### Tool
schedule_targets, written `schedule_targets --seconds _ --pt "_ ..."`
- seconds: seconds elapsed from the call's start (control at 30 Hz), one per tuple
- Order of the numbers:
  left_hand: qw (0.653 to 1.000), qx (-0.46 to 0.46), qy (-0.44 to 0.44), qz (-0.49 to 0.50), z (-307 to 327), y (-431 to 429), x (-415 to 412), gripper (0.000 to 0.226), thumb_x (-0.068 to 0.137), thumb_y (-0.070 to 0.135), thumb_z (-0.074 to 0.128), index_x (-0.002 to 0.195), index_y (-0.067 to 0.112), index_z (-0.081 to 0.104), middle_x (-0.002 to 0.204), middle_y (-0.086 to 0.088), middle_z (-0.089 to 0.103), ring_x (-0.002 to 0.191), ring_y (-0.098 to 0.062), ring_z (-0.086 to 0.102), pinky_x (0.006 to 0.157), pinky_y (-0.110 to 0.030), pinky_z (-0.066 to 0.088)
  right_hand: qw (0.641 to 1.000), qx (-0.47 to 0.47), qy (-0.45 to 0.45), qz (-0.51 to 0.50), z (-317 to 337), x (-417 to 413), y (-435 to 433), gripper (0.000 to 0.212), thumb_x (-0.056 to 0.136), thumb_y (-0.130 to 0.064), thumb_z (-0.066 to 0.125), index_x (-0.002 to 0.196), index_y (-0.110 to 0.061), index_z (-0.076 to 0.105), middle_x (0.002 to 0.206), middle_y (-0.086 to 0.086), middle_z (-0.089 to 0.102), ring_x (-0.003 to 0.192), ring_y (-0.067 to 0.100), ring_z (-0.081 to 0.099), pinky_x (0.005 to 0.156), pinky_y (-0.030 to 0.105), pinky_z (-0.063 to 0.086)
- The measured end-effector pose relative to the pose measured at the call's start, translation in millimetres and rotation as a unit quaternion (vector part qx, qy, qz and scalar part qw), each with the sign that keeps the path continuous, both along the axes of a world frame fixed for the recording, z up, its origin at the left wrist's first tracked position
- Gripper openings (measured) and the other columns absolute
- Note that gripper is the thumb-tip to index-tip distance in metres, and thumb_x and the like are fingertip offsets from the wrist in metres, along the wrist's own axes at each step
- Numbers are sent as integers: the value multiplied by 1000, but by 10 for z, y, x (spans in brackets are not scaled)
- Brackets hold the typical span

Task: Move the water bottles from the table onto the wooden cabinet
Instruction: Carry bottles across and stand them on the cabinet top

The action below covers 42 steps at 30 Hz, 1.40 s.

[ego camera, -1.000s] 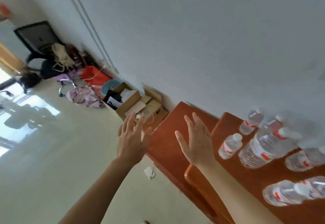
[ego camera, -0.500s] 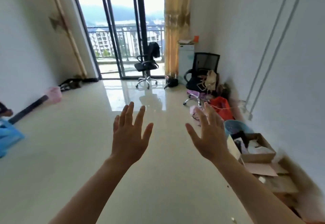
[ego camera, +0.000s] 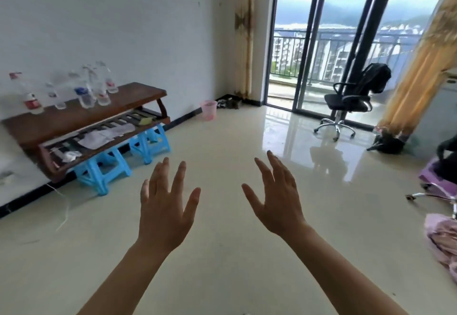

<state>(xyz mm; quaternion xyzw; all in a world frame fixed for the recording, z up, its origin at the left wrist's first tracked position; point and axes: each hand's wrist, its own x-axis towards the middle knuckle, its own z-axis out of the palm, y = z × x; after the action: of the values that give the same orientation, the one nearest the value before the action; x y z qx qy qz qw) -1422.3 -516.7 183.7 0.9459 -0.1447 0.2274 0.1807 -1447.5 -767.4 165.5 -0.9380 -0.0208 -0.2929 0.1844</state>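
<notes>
The left hand point(ego camera: 164, 206) and the right hand point(ego camera: 277, 203) stay open with fingers spread, holding nothing, above the pale tiled floor point(ego camera: 222, 141). The view has turned left. The clear plastic water bottles point(ego camera: 84, 94) now appear, standing on the dark brown wooden table point(ego camera: 133, 94) at the white wall point(ego camera: 123, 17), over blue plastic stools point(ego camera: 99, 171).

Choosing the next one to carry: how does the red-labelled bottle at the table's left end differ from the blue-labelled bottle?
The red-labelled bottle is the leftmost on the table; the blue-labelled bottle stands further right, close among others. The red-labelled bottle's label and cap are red; the blue-labelled bottle's label is blue, its cap too blurred to tell. Both are clear and stand untouched.
</notes>
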Motion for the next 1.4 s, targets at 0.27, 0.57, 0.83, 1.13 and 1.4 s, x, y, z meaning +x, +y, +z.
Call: schedule_targets --seconds 0.27,0.57,0.83,1.13,1.4 --pt "994 24 -6 107 281 529 2123 68 99 58 28 153 18 34 160 -16 23 147 -32 24 112 -64 30 992 17 8 123 243 2614 521 68 98 -61 42 154 -21 34 165 10 23 150 30 28 119 52 31" --pt "979 -2 -45 200 394 1648 3626 66 99 56 31 153 17 34 160 -15 24 149 -31 22 114 -55 28 970 25 6 240 451 4612 1753 65 98 -58 41 152 -23 34 164 10 25 148 31 31 118 53 32" --pt "970 1 -14 241 158 3175 5283 69 100 59 26 155 19 27 162 -16 19 151 -30 16 115 -59 28 959 -2 22 282 383 6409 3374 66 98 -64 32 153 -26 34 165 8 24 148 31 31 118 55 32" --pt "963 -5 2 270 239 4530 6777 69 100 60 29 156 21 22 163 -15 17 151 -31 15 114 -57 26 958 -9 45 282 466 8042 4603 71 96 -68 30 155 -26 33 167 4 19 151 27 26 121 52 28" --pt "950 -63 64 300 -364 5349 8235 75 97 67 26 158 27 11 166 -11 9 153 -27 9 119 -52 21 956 1 78 284 2 9747 5467 74 95 -69 33 155 -25 30 167 6 19 150 31 27 121 54 26"
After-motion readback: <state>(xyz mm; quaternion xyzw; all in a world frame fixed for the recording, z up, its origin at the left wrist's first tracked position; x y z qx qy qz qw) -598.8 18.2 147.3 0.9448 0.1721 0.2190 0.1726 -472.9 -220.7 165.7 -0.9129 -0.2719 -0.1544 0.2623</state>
